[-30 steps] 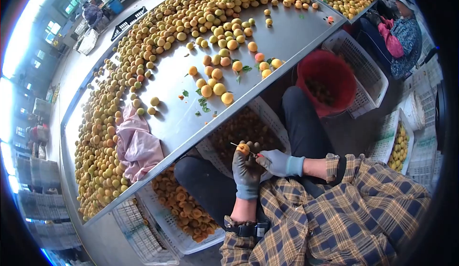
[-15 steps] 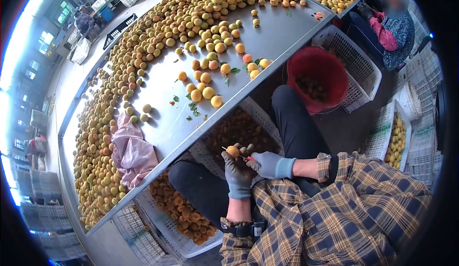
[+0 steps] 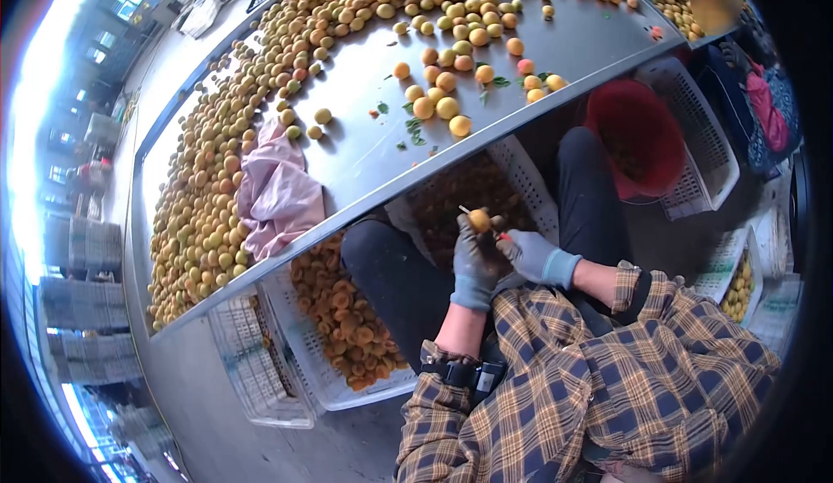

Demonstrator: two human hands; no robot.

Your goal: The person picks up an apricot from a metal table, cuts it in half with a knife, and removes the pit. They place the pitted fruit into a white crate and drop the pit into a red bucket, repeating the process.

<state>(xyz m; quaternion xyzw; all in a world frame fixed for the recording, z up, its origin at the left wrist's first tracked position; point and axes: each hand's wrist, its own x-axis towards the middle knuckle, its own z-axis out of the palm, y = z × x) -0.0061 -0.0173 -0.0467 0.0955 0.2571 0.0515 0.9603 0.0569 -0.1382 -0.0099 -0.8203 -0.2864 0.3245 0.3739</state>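
In front of my lap, my left hand point(image 3: 474, 268), in a grey glove with dirty fingers, is closed around a yellow-orange apricot point(image 3: 479, 220). My right hand point(image 3: 540, 259), gloved too, grips a small red-handled knife point(image 3: 504, 236). Its thin pale tip shows on the far side of the apricot; the middle of the blade is hidden. Below both hands stands a white crate point(image 3: 540, 190) with dark, halved fruit inside. Left of my knee, another white crate point(image 3: 304, 368) holds orange apricot halves point(image 3: 343, 322).
A metal table point(image 3: 364, 157) carries a large heap of apricots point(image 3: 208, 197), several loose ones near its edge, and a pink cloth point(image 3: 279, 192). To the right stand a red bucket point(image 3: 603, 123) and a white crate point(image 3: 716, 170). Another person point(image 3: 768, 110) sits at far right.
The view has turned, so the table and crates appear shifted right and upward. My hands still hold the apricot and the knife in nearly the same pose.
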